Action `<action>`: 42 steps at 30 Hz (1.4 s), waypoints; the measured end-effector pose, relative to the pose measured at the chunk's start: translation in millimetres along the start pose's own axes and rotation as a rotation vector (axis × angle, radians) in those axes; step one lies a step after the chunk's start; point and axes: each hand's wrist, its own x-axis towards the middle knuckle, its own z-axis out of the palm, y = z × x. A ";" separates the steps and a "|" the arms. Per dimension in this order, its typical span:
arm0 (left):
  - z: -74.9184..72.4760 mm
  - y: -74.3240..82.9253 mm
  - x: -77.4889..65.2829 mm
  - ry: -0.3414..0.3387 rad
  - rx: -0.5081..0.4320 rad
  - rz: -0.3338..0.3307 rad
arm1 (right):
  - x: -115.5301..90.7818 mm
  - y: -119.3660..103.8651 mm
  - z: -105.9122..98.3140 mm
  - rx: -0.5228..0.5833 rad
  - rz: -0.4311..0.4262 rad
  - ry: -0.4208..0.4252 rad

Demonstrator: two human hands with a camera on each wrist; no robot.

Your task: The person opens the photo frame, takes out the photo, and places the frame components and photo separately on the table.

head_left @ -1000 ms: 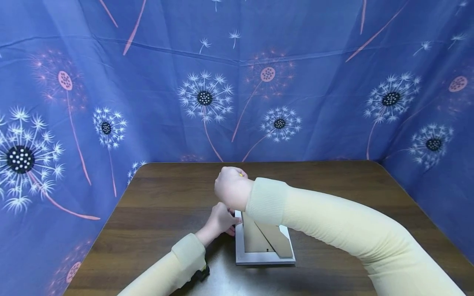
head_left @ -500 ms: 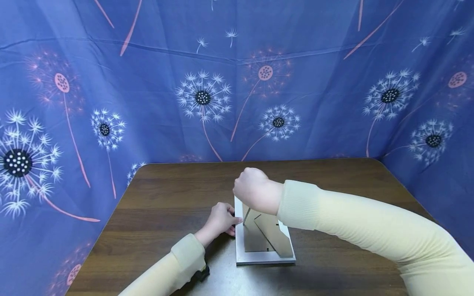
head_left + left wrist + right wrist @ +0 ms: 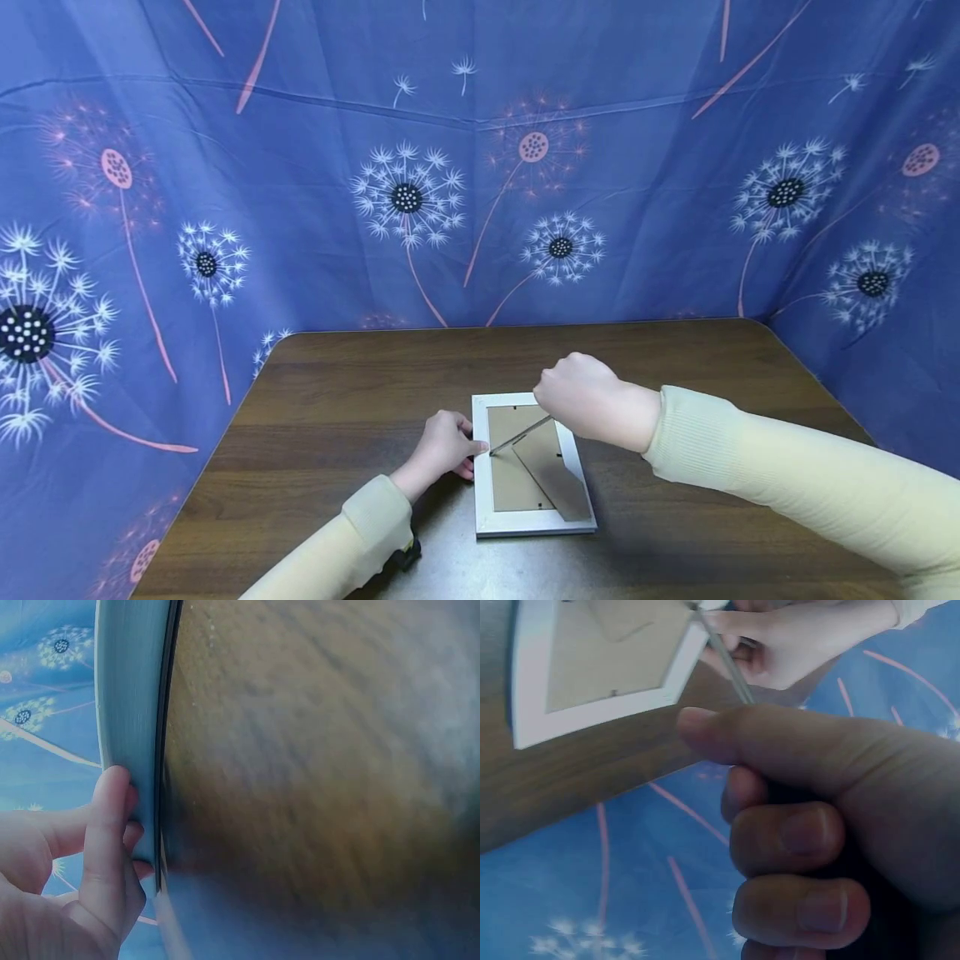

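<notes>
A white picture frame lies back side up on the table, its brown backing board and fold-flat stand leg showing. My left hand pinches its left edge, thumb on top and fingers at the outer side; the left wrist view shows this grip along the frame's side. My right hand is in a fist round a screwdriver, above the frame's upper right corner. The metal shaft slants down left, its tip at the board's left edge near a small tab by my left thumb. The handle is hidden in the fist.
The brown wooden table extends around the frame on all sides. A blue dandelion-print cloth hangs behind it and at both sides. A small black object shows under the left sleeve.
My right hand has swung right and slightly down, tilting the screwdriver shaft from steep to a low slant and uncovering the frame's upper part. My left hand keeps its hold.
</notes>
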 end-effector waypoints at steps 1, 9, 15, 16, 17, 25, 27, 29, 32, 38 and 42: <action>0.0 0.3 0.1 -0.001 0.000 -0.003 | -3.7 1.4 3.6 0.019 0.011 0.004; 1.0 0.7 0.7 -0.005 0.006 -0.014 | -32.3 5.7 38.9 0.144 0.093 0.051; -2.0 0.1 -0.7 -0.019 0.040 -0.004 | -47.8 3.5 63.3 0.243 0.130 0.113; -3.1 0.2 -0.9 -0.019 0.050 0.001 | -49.6 3.0 66.0 0.262 0.134 0.120; -4.1 0.2 -0.9 -0.020 0.058 0.007 | -51.4 2.4 68.5 0.280 0.140 0.128; -5.9 -3.2 -2.6 -0.039 0.095 0.037 | -65.2 -1.1 91.8 0.394 0.176 0.163; -5.8 -3.9 -4.8 -0.043 0.082 0.029 | -68.7 -0.9 99.1 0.416 0.185 0.145; -6.2 -4.4 -7.8 -0.044 0.074 0.032 | -72.0 -0.2 106.3 0.431 0.201 0.122; -8.1 -4.7 -13.5 -0.051 0.066 0.040 | -75.9 1.2 115.8 0.449 0.235 0.104; -9.8 -5.3 -31.2 -0.091 0.100 0.072 | -75.5 1.2 131.5 0.541 0.314 0.117; -7.3 -7.6 -44.8 -0.104 0.118 0.106 | -68.8 0.5 141.3 0.611 0.393 0.152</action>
